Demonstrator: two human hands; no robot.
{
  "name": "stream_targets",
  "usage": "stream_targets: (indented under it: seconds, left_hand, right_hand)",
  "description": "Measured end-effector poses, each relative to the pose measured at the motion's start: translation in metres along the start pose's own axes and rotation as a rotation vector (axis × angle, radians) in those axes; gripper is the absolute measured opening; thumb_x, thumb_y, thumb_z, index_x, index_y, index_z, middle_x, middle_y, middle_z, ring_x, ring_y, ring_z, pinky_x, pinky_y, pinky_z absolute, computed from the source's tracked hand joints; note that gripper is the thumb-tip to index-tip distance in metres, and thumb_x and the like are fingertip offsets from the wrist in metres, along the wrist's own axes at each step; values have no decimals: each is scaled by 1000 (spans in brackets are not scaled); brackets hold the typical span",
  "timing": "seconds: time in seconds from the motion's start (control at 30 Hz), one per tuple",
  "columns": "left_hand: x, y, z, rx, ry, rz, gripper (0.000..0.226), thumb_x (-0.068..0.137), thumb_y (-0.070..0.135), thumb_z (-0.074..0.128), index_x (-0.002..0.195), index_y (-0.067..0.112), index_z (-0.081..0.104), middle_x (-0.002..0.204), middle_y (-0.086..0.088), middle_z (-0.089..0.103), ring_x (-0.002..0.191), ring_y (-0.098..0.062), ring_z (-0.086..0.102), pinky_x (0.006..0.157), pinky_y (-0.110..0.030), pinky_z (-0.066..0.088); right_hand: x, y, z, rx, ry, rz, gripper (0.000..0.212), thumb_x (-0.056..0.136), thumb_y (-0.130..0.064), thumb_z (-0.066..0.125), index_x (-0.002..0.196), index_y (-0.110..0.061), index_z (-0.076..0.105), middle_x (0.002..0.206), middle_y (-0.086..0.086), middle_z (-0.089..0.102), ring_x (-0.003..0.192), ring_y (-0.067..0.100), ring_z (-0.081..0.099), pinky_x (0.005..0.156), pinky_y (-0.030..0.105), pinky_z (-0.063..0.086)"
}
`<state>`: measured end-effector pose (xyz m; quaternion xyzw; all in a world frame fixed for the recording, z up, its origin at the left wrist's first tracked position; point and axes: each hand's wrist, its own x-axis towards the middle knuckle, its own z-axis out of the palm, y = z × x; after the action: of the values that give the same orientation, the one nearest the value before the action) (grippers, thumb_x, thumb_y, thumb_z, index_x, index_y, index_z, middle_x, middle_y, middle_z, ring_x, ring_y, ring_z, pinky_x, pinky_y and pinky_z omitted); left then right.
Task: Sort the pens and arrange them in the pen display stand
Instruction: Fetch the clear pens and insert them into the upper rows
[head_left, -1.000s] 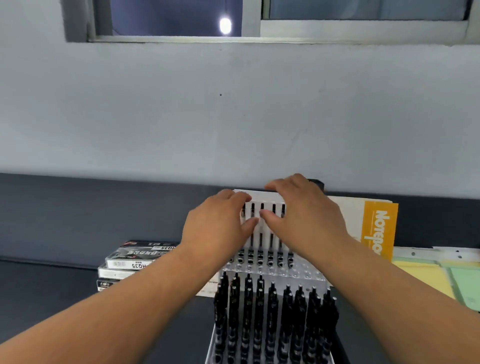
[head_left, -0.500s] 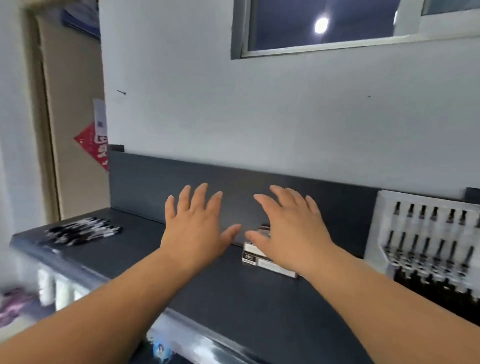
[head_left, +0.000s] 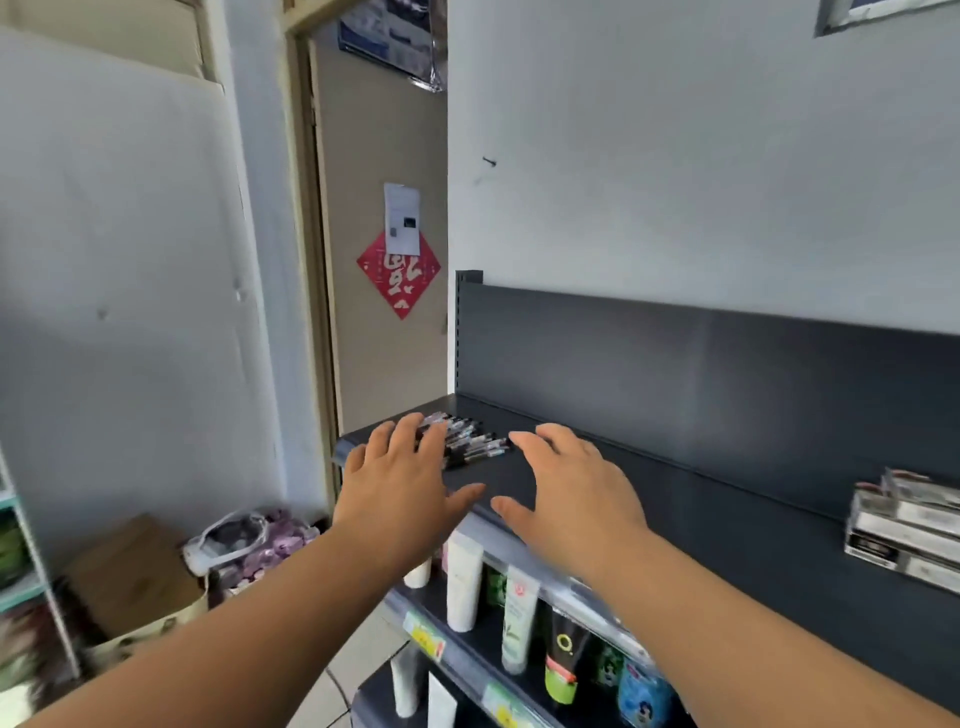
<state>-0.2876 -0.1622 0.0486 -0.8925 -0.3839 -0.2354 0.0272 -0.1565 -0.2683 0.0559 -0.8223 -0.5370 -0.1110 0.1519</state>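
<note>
a loose pile of pens (head_left: 470, 446) lay at the left end of a dark shelf (head_left: 727, 499). both arms reached out over the shelf, palms down. the left hand (head_left: 400, 486) was spread flat, fingers straight and apart, holding nothing. its fingertips (head_left: 410, 430) covered the left ends of the pens, though whether they touched them could not be told. the right hand (head_left: 571, 491) was likewise relaxed and empty, its fingers slightly bent and its tips just beside the right end of the pile. the two thumbs pointed toward each other with a gap between them. far to the right on the same shelf sat a stack of flat boxes (head_left: 904, 525), well apart from the pens. on the shelf below stood tubes (head_left: 517, 618) of different colours. a red diamond paper (head_left: 399, 280) hung on the door (head_left: 374, 130) behind, and a cardboard box (head_left: 130, 571) sat on the floor to the left.
</note>
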Motion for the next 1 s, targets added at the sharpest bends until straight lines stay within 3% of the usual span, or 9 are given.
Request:
stream_targets:
  seconds: [0.3,0.53,0.83,1.0]
  left_hand:
    - [55,-69,50,45,-62,-53,78,86,71,37,149,30,15,158,3,16,145,-22,13,118,-43,15]
    - [118,-102,89,-10,-111,-64,73,88,68,37,148,32,18,157,6,18,145,-18,15,118,-40,14]
    - [206,-131,149,-208,-218,23,54,90,55,47,138,30,45,137,7,45,126,-17,43,107,-37,37]
    - [250,-144,176,-286,-425,63,63,86,60,53,135,21,47,134,-4,48,120,-23,50,101,-37,43]
  right_hand:
    - [84,-26,59,12,-15,-39,68,88,-60,51,145,-32,28,152,-4,26,136,22,33,107,39,33]
    - [151,-14,95,87,-60,31,63,90,-58,49,144,-34,29,149,-9,30,133,18,36,107,37,36]
    - [200,-5,143,180,-199,334,51,90,-58,52,135,-37,41,126,-10,46,108,13,54,83,30,49]
    - [217,-11,157,220,-177,544,53,87,-64,52,125,-29,44,110,-8,55,99,12,53,79,30,49]
